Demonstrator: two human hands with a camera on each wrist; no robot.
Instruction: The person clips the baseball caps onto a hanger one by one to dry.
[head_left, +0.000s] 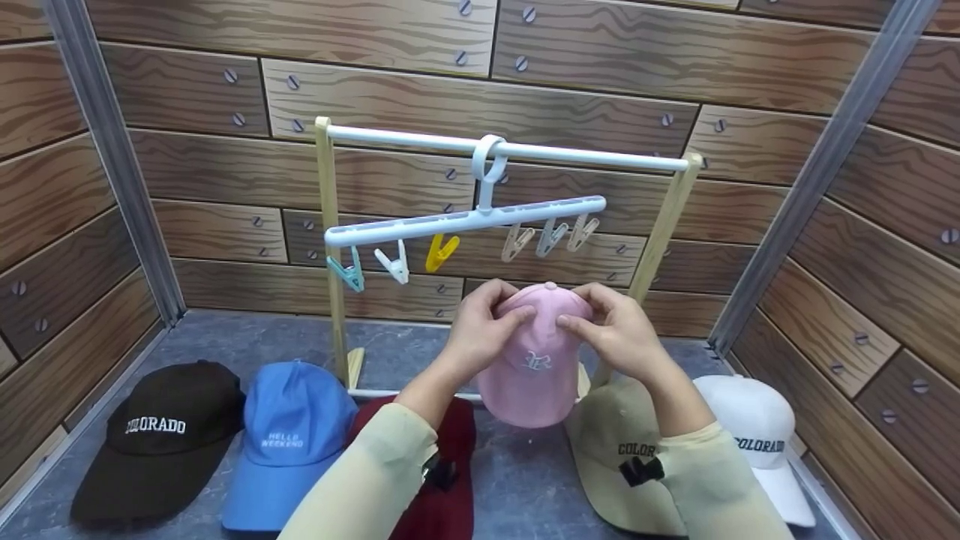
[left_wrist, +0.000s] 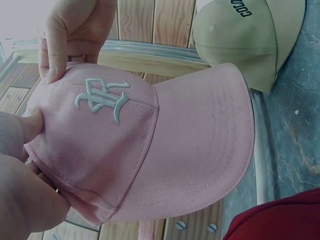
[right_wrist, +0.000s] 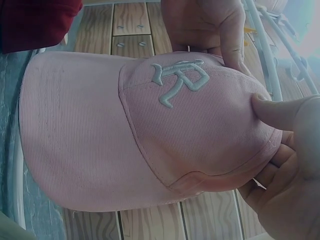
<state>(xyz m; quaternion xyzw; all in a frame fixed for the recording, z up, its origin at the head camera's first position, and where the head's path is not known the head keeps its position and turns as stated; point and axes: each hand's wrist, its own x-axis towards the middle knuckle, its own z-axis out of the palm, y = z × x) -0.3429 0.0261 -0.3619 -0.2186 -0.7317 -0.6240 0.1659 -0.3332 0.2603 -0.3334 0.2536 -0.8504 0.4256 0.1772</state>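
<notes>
A pink baseball cap [head_left: 531, 390] with pale embroidered letters is held up in front of the rack, brim pointing down. My left hand [head_left: 484, 322] pinches one side of its crown, thumb on the front and fingers behind. On the opposite side my right hand [head_left: 619, 330] grips the crown the same way. Both wrist views show the thumbs pressing the pink fabric; the fingers behind are partly hidden. Above the cap hangs a light blue clip hanger [head_left: 465, 219] with several clips, among them a yellow clip [head_left: 441, 253] and a beige clip [head_left: 517, 243]. No clip touches the cap.
The hanger tilts from the white rod of a wooden-posted rack [head_left: 405, 138]. On the grey surface lie a black cap [head_left: 169, 442], a blue cap [head_left: 292, 442], a dark red cap [head_left: 450, 480], a khaki cap [head_left: 619, 450] and a white cap [head_left: 750, 420]. Plank-patterned walls enclose the space.
</notes>
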